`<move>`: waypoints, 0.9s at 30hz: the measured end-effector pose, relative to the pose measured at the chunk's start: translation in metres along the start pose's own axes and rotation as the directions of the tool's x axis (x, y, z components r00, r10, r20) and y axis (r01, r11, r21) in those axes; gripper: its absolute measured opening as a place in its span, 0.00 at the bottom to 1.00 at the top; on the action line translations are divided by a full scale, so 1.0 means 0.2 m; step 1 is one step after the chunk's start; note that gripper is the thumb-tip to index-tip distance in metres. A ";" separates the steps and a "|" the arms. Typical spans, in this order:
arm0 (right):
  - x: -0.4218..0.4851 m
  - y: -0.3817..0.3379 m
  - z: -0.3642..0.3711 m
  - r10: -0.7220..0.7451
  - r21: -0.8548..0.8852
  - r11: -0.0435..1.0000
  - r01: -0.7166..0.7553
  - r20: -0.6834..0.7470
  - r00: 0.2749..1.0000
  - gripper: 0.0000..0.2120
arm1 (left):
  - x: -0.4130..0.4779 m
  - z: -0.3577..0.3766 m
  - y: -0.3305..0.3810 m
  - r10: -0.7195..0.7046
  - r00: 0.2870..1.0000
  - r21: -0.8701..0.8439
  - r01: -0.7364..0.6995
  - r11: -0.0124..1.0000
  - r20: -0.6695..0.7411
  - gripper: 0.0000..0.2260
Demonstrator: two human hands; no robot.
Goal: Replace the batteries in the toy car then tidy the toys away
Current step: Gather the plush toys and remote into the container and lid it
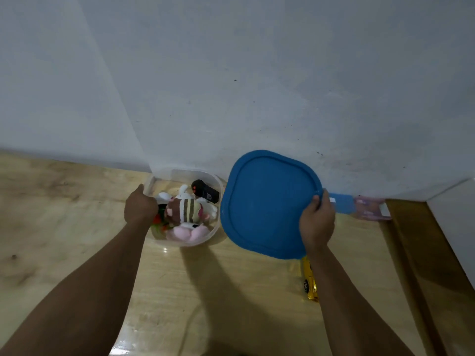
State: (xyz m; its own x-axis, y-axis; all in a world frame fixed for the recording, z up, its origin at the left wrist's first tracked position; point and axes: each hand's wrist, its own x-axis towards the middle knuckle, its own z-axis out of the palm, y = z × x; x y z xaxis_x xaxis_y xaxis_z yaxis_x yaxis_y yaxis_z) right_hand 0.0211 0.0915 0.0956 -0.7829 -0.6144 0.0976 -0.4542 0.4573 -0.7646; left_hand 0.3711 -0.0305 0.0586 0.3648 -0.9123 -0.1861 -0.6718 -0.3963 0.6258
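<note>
A clear plastic tub (214, 228) stands on the wooden floor against the white wall, holding several soft toys (183, 210) and a black remote control (204, 191). My left hand (140, 206) grips the tub's left rim. My right hand (317, 222) holds a blue lid (264, 204) by its right edge, raised and tilted just right of the tub. A yellow toy car (309, 281) lies on the floor below the lid, partly hidden by my right forearm.
A blue and pink packet (359, 205) lies by the wall behind my right hand. A raised wooden ledge (421, 253) runs along the right side. The wooden floor (64, 227) stretches to the left of the tub.
</note>
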 end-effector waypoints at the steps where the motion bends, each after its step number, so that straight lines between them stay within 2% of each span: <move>1: -0.01 -0.05 0.04 -0.034 0.017 0.999 0.033 0.063 0.997 0.21 | 0.01 0.00 -0.01 0.002 1.000 -0.018 -0.002 1.000 0.003 0.23; 3: -0.04 -0.14 0.12 -0.078 0.067 0.996 0.066 0.190 0.979 0.19 | 0.03 -0.01 -0.03 -0.010 1.000 -0.073 0.010 0.997 0.007 0.22; 6: -0.09 -0.28 0.27 -0.085 0.149 0.988 0.035 0.342 0.936 0.16 | 0.07 -0.04 -0.07 -0.054 0.998 -0.211 0.059 0.976 0.029 0.19; 11: -0.20 -0.41 0.53 -0.063 0.095 0.995 0.019 0.488 0.871 0.16 | 0.14 -0.10 -0.12 -0.080 0.982 -0.408 0.144 0.901 0.171 0.17; 15: -0.27 -0.43 0.72 -0.039 0.036 0.999 0.024 0.502 0.864 0.16 | 0.17 -0.14 -0.15 -0.102 0.956 -0.464 0.225 0.857 0.274 0.17; 18: -0.32 -0.43 0.82 -0.019 0.006 1.000 0.018 0.457 0.889 0.17 | 0.17 -0.17 -0.17 -0.102 0.913 -0.497 0.305 0.812 0.394 0.23; 21: -0.35 -0.44 0.87 -0.022 -0.006 1.000 0.026 0.398 0.917 0.17 | 0.12 -0.19 -0.17 0.010 0.949 -0.462 0.145 0.875 0.316 0.26; 23: -0.38 -0.45 0.88 -0.035 -0.043 0.998 0.055 0.376 0.926 0.18 | 0.10 -0.19 -0.18 0.062 0.967 -0.467 0.064 0.882 0.248 0.29; 27: -0.39 -0.43 0.90 -0.110 -0.143 0.975 0.168 0.343 0.933 0.19 | 0.10 -0.21 -0.18 0.068 0.965 -0.470 0.062 0.881 0.255 0.29</move>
State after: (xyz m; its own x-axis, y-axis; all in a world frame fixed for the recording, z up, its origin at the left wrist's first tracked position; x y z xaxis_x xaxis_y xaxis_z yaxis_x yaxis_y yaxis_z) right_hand 0.1981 -0.0162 0.0393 -0.5346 -0.8440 -0.0435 -0.6350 0.4351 -0.6383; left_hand 0.4289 -0.0298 0.0638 0.1415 -0.9334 -0.3297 -0.2665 -0.3567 0.8954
